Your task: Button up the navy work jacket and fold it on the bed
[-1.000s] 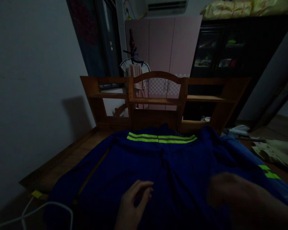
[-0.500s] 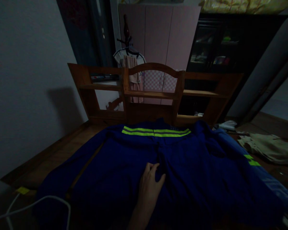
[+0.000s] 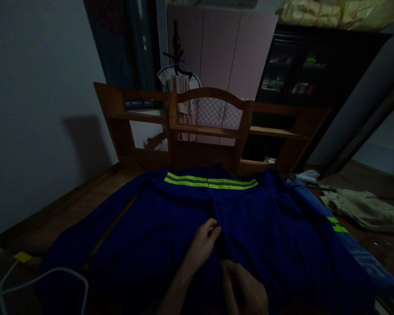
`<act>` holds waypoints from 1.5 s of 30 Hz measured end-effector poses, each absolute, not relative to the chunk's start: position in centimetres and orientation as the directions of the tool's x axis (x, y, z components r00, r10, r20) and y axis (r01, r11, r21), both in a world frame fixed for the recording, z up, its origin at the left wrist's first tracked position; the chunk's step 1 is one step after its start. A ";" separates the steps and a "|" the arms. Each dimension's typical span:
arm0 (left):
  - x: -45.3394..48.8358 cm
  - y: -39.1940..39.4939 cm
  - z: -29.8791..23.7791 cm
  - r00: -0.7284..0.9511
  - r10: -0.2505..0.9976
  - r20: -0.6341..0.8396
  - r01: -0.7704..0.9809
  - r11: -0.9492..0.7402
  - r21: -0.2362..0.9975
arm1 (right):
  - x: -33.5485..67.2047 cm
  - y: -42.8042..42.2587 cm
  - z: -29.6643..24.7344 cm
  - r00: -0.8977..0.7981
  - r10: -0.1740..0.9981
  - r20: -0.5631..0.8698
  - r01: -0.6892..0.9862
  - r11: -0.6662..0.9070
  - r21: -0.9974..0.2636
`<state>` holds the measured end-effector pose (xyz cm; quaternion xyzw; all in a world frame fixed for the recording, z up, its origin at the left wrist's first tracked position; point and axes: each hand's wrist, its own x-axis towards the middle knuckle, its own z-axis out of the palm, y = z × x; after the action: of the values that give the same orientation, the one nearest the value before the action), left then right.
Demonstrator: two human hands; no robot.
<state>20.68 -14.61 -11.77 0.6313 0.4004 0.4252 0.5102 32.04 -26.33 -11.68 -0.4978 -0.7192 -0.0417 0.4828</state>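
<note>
A dark blue work jacket lies spread out, front side up, with yellow-green reflective bands across its chest. My left hand is at the middle of the front, thumb and fingertips pinched together on the edge of the jacket's front opening. Lower and to the right, my right hand has its thumb and forefinger brought together at the same opening. The light is dim, and the cloth between the right fingertips is hard to make out.
Behind the jacket stands a wooden headboard with shelves. Folded beige cloth and blue denim lie on the right. A white cable loops at the lower left, close to the sleeve. A wall rises on the left.
My right hand has come into view from below, to the right of the left hand. My left hand's fingers have closed from a spread pose into a pinch on the jacket front.
</note>
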 end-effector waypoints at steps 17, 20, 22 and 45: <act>21.3 -18.6 -8.6 0.466 0.878 0.109 -0.276 0.027 0.961 | 34.1 -23.7 -12.8 0.268 0.789 0.552 0.714 0.222 -0.664; 22.2 -19.1 -8.3 0.442 0.886 0.143 -0.227 -0.044 0.973 | 33.2 -23.7 -12.7 0.283 0.738 0.613 0.663 0.312 -0.681; 22.5 -19.3 -8.4 0.417 0.898 0.144 -0.157 -0.085 0.984 | 32.7 -23.8 -12.9 0.285 0.731 0.620 0.638 0.338 -0.692; 17.6 -18.6 -9.5 0.245 0.950 0.193 0.343 -0.271 0.899 | 33.1 -23.9 -13.3 0.378 0.842 0.384 0.426 0.210 -0.880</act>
<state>17.63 -18.59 -9.47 0.6907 0.4680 0.3980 0.3815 33.07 -23.90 -13.34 -0.6015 -0.5273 0.1818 0.5720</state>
